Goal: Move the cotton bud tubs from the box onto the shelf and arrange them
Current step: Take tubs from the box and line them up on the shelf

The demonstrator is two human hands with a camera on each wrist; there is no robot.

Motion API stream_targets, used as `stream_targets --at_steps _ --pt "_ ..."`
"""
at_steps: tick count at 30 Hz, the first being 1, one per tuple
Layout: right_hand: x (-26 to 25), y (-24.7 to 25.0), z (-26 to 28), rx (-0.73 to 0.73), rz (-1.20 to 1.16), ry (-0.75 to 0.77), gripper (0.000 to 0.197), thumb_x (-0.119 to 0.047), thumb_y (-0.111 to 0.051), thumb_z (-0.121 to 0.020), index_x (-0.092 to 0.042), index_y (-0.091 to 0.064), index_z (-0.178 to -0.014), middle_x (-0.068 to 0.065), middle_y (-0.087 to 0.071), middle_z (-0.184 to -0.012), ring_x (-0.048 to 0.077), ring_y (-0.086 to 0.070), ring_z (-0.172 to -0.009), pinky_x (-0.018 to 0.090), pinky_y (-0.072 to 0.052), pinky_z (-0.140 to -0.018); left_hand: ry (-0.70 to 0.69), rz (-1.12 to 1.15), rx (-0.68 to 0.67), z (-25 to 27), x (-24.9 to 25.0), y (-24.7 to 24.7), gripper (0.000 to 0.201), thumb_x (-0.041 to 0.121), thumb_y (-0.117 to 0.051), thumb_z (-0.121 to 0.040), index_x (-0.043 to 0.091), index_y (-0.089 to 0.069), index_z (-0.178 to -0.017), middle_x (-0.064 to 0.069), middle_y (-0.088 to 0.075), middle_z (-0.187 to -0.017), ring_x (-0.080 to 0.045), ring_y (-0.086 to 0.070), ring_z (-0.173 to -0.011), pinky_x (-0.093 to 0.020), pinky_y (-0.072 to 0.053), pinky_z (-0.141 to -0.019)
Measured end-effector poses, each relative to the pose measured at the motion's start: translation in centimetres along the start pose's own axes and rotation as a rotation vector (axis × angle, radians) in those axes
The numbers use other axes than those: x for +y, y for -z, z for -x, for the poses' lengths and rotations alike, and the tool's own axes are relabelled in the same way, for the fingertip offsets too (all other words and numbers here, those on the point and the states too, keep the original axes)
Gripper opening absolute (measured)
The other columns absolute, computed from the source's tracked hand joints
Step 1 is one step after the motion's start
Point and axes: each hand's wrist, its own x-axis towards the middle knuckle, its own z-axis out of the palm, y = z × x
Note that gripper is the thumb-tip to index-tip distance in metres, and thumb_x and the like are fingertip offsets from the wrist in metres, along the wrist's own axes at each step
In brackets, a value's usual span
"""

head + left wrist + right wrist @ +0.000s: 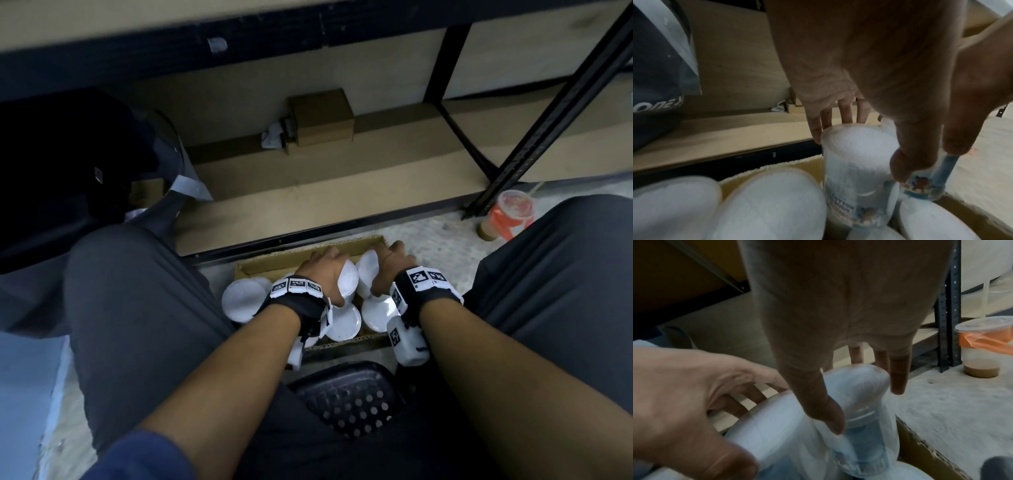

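The shelf (308, 192) is lying bare just beyond the box (342, 248), so this looks like the pickup step; the left hand (323, 272) is curling its fingers (846, 112) round one tub (857, 162), the right hand (388, 270) gripping another tub (863, 402); next, both need lifting clear of the packed tubs (342, 322); the box floor and fingertips are hidden, labels blurring

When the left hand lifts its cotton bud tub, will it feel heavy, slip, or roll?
The cotton bud tub is probably light: it looks packed with white cotton. Its clear, smooth plastic wall may slip a little, so the left hand wraps it with fingers and thumb. Being cylindrical, it would likely roll if laid sideways.
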Motion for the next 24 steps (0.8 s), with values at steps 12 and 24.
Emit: stream_targets --at_steps 12,24 --pt "-2.2 5.3 1.2 0.060 -0.032 0.098 0.105 -0.024 -0.081 -0.063 -0.036 -0.021 -0.148 0.012 -0.018 -0.149 0.043 -0.036 -0.130 0.046 -0.048 -0.094 -0.012 -0.007 0.097 2.4 -0.6 7.3 0.090 0.041 -0.080 -0.062 0.024 -0.041 -0.141 -0.001 -0.037 -0.137 -0.027 -0.039 -0.120 -0.044 -0.048 -0.095" --pt "-2.6 12.2 4.5 0.175 -0.054 0.205 0.099 -0.040 -0.079 -0.058 -0.040 -0.029 -0.144 0.010 -0.033 -0.133 0.038 -0.048 -0.116 0.046 -0.049 -0.095 -0.049 -0.046 0.209 5.2 0.0 14.2 0.089 0.054 -0.076 -0.061 0.031 -0.043 -0.140 0.000 -0.040 -0.133 -0.027 -0.037 -0.120 -0.043 -0.041 -0.100"
